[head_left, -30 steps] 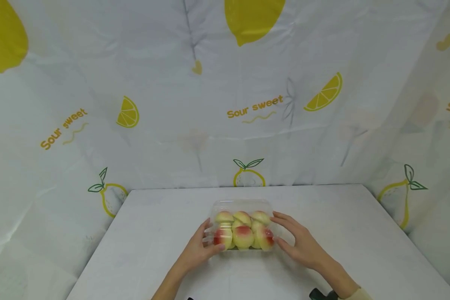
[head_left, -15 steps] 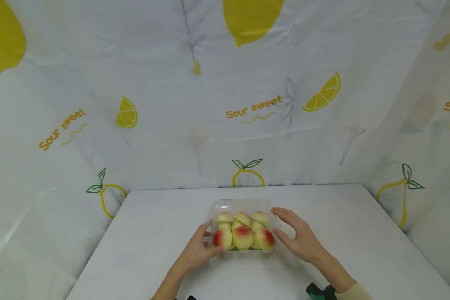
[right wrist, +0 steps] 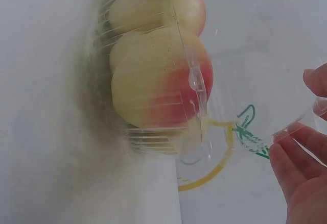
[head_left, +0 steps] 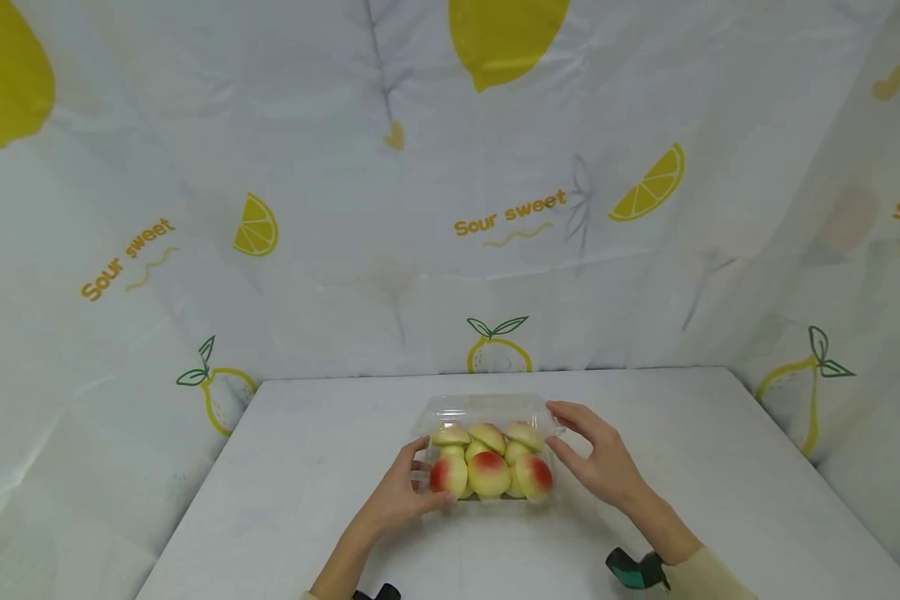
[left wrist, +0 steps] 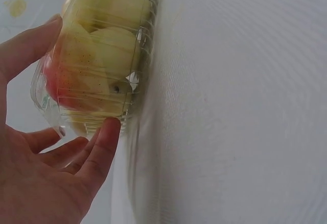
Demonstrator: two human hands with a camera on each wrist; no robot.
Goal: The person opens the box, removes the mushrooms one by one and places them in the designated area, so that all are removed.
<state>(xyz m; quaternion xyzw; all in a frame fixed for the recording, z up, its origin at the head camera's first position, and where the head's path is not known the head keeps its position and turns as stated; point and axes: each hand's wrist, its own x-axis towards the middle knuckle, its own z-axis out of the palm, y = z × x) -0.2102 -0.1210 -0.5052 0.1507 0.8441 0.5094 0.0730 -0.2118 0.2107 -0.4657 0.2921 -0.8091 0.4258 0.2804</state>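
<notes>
A clear plastic clamshell box (right wrist: pixel 148 141) filled with several yellow-and-red peaches (head_left: pixel 489 475) sits on the white table. Its transparent lid (head_left: pixel 487 406) is lifted off the fruit and slants up toward the back. My left hand (head_left: pixel 399 493) grips the box's left end, thumb at the front corner and fingers spread along the side, as the left wrist view confirms. With thumb and fingers, my right hand (head_left: pixel 602 461) pinches the lid's right edge; in the right wrist view that hand (right wrist: pixel 306 168) is apart from the peaches. The box's underside is hidden.
White table (head_left: pixel 307 433) surrounds the box on all sides. Behind it hangs a white curtain (head_left: pixel 307 317) printed with lemons and lettering. A dark strap with a green patch (head_left: pixel 633 571) shows at the right wrist, and another dark piece (head_left: pixel 378 592) at the left.
My right hand has risen and shifted slightly back, raising the lid away from the peaches. The left hand has stayed at the box's left end.
</notes>
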